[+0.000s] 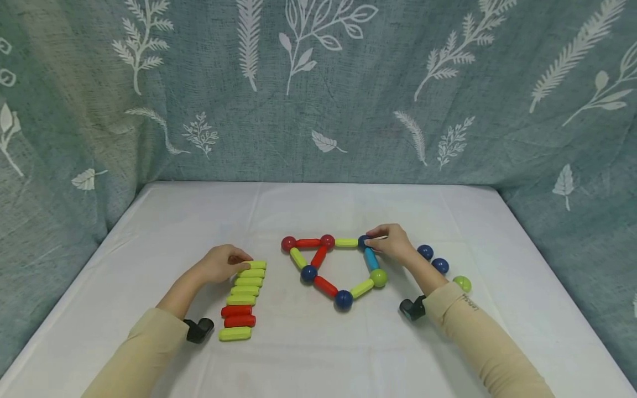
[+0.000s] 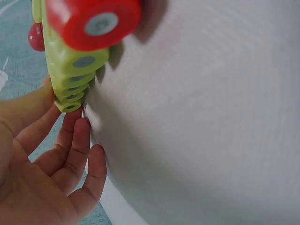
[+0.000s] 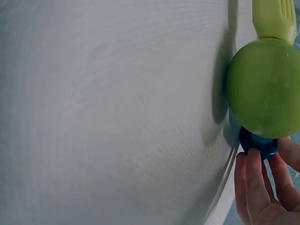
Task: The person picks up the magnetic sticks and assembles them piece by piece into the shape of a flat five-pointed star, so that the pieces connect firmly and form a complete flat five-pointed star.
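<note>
On the table lies a joined frame of magnetic rods and balls, a triangle beside a five-sided loop. My right hand (image 1: 393, 243) pinches the dark blue ball (image 1: 364, 241) at its far right corner. A blue rod (image 1: 371, 258) runs from that ball to a green ball (image 1: 379, 277), which looms large in the right wrist view. To the left, my left hand (image 1: 223, 264) pinches the farthest yellow-green rod (image 1: 257, 265) of a row between thumb and fingers. Nearer in that row lie two red rods (image 1: 239, 321) and a last yellow-green rod (image 1: 235, 334).
Right of the frame, beside my right forearm, lie two loose dark blue balls (image 1: 440, 266) and a green ball (image 1: 462, 283). A white cloth (image 1: 308, 354) covers the table. Behind it hangs a leaf-patterned green curtain (image 1: 348, 127).
</note>
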Available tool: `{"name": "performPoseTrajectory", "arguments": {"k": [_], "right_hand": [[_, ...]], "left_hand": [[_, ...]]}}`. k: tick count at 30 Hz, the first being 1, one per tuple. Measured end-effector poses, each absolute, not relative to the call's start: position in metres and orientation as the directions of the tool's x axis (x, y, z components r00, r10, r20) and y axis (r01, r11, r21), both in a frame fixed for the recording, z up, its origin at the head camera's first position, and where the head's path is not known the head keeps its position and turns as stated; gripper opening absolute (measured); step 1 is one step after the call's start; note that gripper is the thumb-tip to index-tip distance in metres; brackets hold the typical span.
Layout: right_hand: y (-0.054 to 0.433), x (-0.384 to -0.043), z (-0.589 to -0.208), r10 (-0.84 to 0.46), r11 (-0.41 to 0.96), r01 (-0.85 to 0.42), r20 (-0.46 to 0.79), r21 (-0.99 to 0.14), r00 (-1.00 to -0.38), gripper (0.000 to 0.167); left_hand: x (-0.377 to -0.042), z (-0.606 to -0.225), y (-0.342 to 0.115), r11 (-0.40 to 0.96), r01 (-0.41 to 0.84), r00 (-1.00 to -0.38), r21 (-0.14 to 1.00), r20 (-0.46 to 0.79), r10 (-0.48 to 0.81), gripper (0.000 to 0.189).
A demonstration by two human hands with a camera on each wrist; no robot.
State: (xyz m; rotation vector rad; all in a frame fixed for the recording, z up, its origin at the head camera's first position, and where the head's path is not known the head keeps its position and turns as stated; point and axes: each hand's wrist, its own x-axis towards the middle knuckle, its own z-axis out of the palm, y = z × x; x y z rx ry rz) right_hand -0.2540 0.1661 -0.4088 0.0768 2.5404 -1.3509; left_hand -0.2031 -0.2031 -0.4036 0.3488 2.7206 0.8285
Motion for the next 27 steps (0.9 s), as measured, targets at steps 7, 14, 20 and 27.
{"name": "performPoseTrajectory", "arguments": {"k": [7, 14, 20, 27], "right_hand": [[0.168, -0.254, -0.409, -0.066, 0.551, 0.191, -0.270, -0.812, -0.961, 0.026], [0.169, -0.254, -0.410, -0.059, 0.561, 0.190, -0.267, -0.806, -0.962, 0.026], [0.168, -0.254, -0.410, -0.067, 0.550, 0.189, -0.268, -0.814, -0.961, 0.027], [0.167, -0.253, -0.407, -0.066, 0.571, 0.185, -0.269, -0.800, -0.961, 0.026]], "left_hand": [[-0.213, -0.392, -0.196, 0.790, 0.110, -0.952, 0.603, -0.166, 0.259, 0.025], [-0.243, -0.376, -0.160, 0.760, 0.004, -0.981, 0.650, -0.145, 0.129, 0.028], [-0.266, -0.377, -0.110, 0.722, -0.105, -0.982, 0.683, -0.187, 0.034, 0.031], [-0.275, -0.388, -0.057, 0.624, -0.193, -0.971, 0.757, -0.237, -0.014, 0.028]]}}
